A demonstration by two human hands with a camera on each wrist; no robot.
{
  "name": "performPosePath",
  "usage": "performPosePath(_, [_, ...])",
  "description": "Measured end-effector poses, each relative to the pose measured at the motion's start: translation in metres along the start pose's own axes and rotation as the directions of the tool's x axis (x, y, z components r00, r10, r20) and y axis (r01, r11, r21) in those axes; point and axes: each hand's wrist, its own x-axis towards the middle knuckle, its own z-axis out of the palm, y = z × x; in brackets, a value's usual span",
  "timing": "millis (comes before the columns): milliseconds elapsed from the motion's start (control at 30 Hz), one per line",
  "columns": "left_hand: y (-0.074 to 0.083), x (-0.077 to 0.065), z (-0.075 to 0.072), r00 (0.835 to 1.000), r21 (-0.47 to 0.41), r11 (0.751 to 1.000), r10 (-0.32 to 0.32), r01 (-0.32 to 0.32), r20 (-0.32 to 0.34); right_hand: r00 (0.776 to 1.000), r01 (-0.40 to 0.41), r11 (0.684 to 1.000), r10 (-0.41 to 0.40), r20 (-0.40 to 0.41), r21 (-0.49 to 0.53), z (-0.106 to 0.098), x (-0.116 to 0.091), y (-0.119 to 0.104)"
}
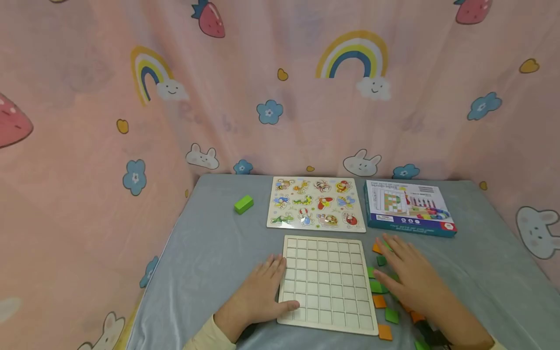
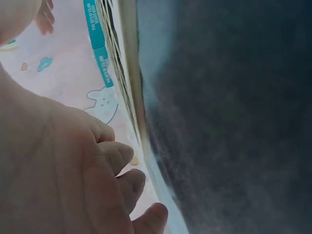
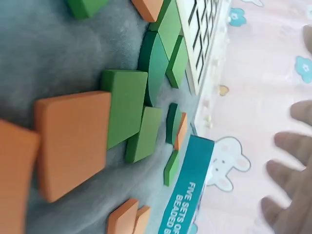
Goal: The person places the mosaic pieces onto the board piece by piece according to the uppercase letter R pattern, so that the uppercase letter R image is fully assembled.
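A pale wooden grid board point(image 1: 325, 282) with square recesses lies on the cloth-covered table. My left hand point(image 1: 262, 294) rests at the board's left side, its thumb over the lower left squares and its fingers along the edge. My right hand point(image 1: 411, 277) is over scattered tiles right of the board, fingers spread and holding nothing. In the right wrist view, those fingers point(image 3: 292, 168) stay apart from the tiles. Among the tiles are an orange square point(image 3: 73, 144), a green square point(image 3: 126, 105) and a dark green curved piece point(image 3: 153, 68); my right hand hides some in the head view.
Beyond the board lies an insect picture puzzle point(image 1: 316, 204). To its right is a boxed game point(image 1: 409, 208) with a teal side. A bright green block point(image 1: 243, 204) sits at the far left. Behind the table hangs a pink patterned curtain point(image 1: 284, 136).
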Motion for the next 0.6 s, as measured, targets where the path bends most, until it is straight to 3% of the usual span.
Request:
performPosePath(333, [0.003,-0.008,-0.004,0.996,-0.04,0.998,-0.037,0.041,0.087,0.997,0.001,0.996,0.006,0.074,-0.085,0.013,0.038,0.012])
performPosePath(600, [0.002,-0.003,-0.007,0.992,-0.068,0.996,-0.041,0.049,0.12,0.999,-0.031,0.98,0.037,0.029,-0.196,0.019,0.057,0.024])
